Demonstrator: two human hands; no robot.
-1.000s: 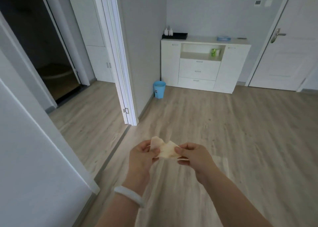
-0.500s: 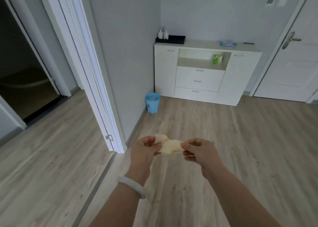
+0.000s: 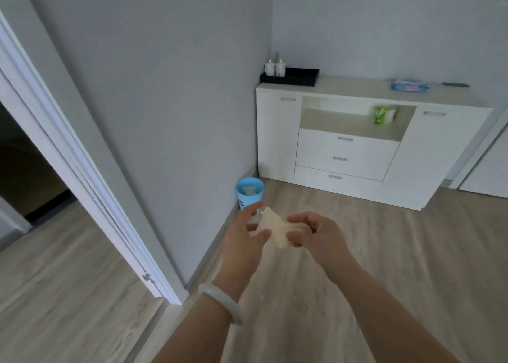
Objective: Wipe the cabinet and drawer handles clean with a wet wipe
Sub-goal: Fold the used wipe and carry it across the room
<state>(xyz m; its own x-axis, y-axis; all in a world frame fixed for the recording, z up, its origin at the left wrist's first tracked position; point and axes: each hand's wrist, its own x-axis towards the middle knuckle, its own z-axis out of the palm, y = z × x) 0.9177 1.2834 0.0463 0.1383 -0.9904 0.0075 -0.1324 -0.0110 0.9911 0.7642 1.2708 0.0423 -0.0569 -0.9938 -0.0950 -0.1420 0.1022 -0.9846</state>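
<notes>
Two hands hold wet wipe [image 3: 275, 232]: right hand [image 3: 316, 236] pinches it, left hand [image 3: 242, 239] loose, touching. Blue bin [image 3: 248, 193] beside white cabinet [image 3: 277, 137] ahead.

Five handles [image 3: 345, 139], two bottles [image 3: 275, 68]

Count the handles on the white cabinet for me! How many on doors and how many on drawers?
Door handles: 2, left door handle and right door handle
Drawer handles: 3, top, middle and bottom
Total: 5
</notes>
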